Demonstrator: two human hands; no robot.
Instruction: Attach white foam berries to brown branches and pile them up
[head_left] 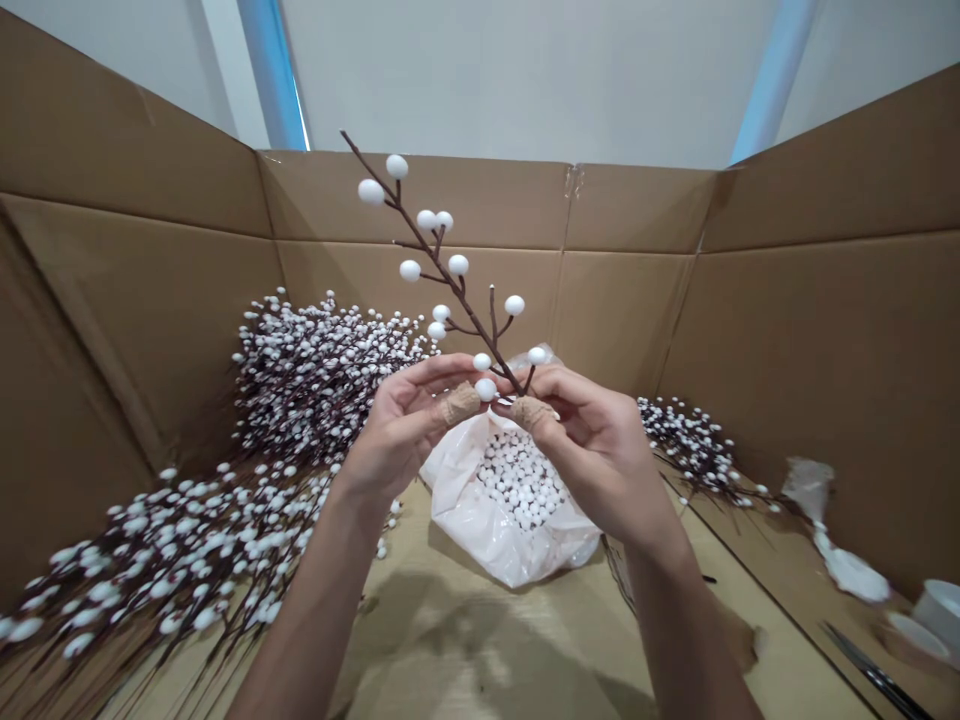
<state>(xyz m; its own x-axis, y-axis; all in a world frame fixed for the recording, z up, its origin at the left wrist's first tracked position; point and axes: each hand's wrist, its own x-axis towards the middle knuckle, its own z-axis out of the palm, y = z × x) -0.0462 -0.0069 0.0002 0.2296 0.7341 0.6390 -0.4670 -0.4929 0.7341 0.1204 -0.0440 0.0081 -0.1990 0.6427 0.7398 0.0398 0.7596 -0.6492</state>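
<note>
A brown artificial berry branch [459, 290] with white berries rises tilted to the left, above an open plastic bag. My right hand [581, 430] is closed on its lower stem, thumb and fingers pinching it. In my left hand [420, 415], thumb and fingers close on a white berry [486, 390] by the lower twigs; whether it sits on a twig is hidden. Both thumbs wear tan tape wraps. Several twig tips carry no berry. Behind and below my hands lies the plastic bag [480, 540], full of loose white berries [525, 485].
Bundles of white-berried branches lie at the back left [322, 370] and front left [202, 550]. A smaller bunch [690, 440] is at the right. Scissors [874, 670], tape rolls [937, 610] and crumpled plastic [855, 575] lie far right. Cardboard walls [480, 200] enclose the table.
</note>
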